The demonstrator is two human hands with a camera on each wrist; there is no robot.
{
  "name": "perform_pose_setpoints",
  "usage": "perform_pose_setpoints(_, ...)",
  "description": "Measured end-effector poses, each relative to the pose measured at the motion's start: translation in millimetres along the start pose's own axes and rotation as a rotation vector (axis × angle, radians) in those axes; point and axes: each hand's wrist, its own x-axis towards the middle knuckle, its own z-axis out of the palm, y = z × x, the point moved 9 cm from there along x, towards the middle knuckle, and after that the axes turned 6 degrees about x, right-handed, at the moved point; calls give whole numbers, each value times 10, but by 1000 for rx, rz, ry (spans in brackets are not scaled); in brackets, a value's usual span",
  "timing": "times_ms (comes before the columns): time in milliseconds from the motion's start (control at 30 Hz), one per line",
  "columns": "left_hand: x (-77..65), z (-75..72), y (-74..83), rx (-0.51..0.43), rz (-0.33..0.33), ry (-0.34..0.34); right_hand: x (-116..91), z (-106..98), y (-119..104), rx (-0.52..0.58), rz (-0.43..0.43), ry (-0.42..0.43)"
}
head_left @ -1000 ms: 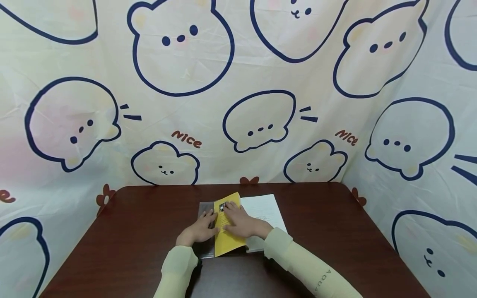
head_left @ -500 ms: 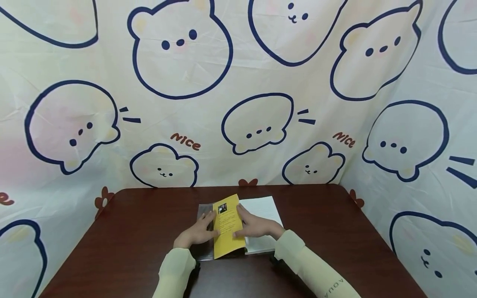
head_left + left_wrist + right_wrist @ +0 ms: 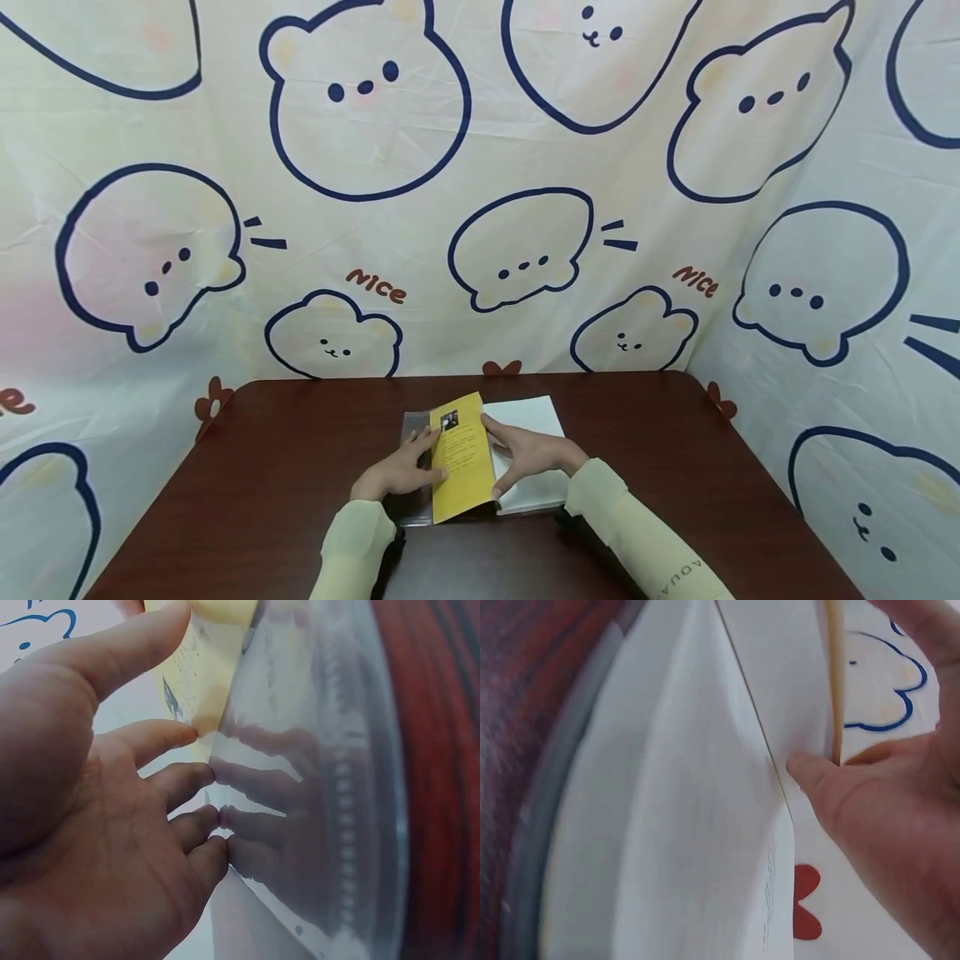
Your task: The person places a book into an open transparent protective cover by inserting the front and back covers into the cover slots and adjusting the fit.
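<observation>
Looks like smooth paper on yellow flap (image 3: pixel 461 467), matt paper on white pages (image 3: pixel 527 410), glossy clear plastic on the cover (image 3: pixel 322 787), shiny wood on the table (image 3: pixel 300 467).

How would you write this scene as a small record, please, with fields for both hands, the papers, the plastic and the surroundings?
Left hand: fingers spread; fingertips touch the clear plastic
Right hand: at the right edge of the yellow sheet; firmness of grip unclear
Yellow sheet: between the hands, printed with text and a small dark picture
White pages: right of the yellow sheet, partly behind the right hand
Clear plastic: shows left of the yellow sheet
Table: dark reddish brown
Backdrop: pale cloth with outlined animal faces
</observation>
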Motion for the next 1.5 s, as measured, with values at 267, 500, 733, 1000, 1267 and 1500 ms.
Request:
perform_pose_setpoints(267,9,-15,50,-15,29,-3,-40,-40,-15,-63,13,48)
perform_pose_setpoints(500,-24,2,7,-20,34,0,38,31,0,-114,49,68)
perform_pose_setpoints(733,-11,3,-1,-12,34,12,73,57,-8,-123,76,84)
perform_pose_setpoints(1000,5,11,17,4,34,21,94,110,-46,-148,42,81)
perform_pose_setpoints(1267,-22,-3,39,-9,35,29,126,132,-37,-216,75,83)
perform_pose_setpoints(1500,-10,-13,34,1,32,26,171,131,-27,-256,118,85)
